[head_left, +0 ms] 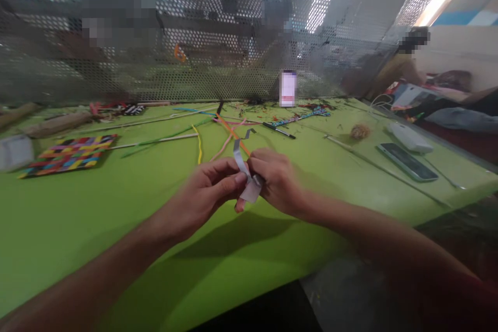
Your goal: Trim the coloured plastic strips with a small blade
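Over the middle of the green table, my left hand [218, 181] and my right hand [276, 179] meet. Between them is a silvery-white flat strip [238, 153], its bent, zigzag end pointing up and away from me. My left thumb and fingers pinch the strip. My right fingers are curled closed on its folded part, beside a small white flap [251, 193] that hangs below. How the strip folds inside my fingers is partly hidden. Just beyond my hands lie an orange strip [229, 127], a pink strip [225, 142] and a yellow strip [199, 142].
A multicoloured woven mat [73, 153] lies at the left. A black pen [279, 130] rests beyond my hands. At the right are a dark phone [407, 161], a white box-like item [410, 137] and a long thin stick [389, 170]. A perforated metal screen [218, 67] borders the table's back.
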`<state>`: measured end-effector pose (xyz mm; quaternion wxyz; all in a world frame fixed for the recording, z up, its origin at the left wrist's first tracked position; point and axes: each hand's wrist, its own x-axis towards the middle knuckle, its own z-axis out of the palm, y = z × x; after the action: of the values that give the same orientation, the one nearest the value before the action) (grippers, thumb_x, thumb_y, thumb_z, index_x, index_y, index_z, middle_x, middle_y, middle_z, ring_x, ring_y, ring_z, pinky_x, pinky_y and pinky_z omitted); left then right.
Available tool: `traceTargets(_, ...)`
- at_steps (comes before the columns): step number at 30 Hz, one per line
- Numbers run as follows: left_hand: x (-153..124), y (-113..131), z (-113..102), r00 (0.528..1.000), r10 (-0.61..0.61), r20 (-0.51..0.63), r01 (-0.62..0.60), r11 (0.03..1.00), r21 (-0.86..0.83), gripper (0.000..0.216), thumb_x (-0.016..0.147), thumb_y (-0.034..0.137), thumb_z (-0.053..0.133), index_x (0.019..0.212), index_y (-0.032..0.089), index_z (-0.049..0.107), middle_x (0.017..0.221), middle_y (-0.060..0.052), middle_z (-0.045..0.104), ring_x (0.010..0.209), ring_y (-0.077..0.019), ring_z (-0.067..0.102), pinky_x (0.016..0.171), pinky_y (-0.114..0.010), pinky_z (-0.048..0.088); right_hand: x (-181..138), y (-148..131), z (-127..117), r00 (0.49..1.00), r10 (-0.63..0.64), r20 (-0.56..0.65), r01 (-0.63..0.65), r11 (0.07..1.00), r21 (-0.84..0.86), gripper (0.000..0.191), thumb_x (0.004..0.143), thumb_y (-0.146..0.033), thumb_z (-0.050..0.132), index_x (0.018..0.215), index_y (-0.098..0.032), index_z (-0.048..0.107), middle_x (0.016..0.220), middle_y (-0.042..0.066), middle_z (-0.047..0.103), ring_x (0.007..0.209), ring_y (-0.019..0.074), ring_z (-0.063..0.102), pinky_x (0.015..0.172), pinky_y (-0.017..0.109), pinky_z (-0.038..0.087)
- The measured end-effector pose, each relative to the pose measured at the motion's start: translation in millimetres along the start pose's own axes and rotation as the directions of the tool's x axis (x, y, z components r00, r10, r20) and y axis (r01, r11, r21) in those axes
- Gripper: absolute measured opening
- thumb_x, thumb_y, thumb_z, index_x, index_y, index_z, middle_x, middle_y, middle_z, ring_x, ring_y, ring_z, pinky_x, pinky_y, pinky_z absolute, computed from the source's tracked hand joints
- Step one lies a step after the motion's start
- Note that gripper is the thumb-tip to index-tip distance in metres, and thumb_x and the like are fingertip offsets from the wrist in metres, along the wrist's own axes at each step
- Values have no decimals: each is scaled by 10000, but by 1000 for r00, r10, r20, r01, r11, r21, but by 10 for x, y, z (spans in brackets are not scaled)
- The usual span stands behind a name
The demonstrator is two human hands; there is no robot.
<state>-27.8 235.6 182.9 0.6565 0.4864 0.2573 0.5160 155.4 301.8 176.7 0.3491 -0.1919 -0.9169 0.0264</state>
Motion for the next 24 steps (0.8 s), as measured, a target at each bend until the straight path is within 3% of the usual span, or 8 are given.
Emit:
traceTargets(12,-7,0,-9,999,12,30,-13,1000,25,78,962,271,802,972,211,849,801,-3,729,639,-85,656,605,-158,555,-15,-6,5,1000,3,-29,-2,1000,28,286,1032,-183,589,758,-186,505,694,3,488,657,132,419,643,269,327)
traceTargets(24,-12,15,22,999,28,40,-28,1000,1,84,959,267,804,958,195,848,777,-10,710,621,-80,643,594,-151,559,6,-40,-13,996,-42,-76,47,997,55,271,1023,-127,562,760,-167,513,719,-6,494,673,114,409,668,249,335)
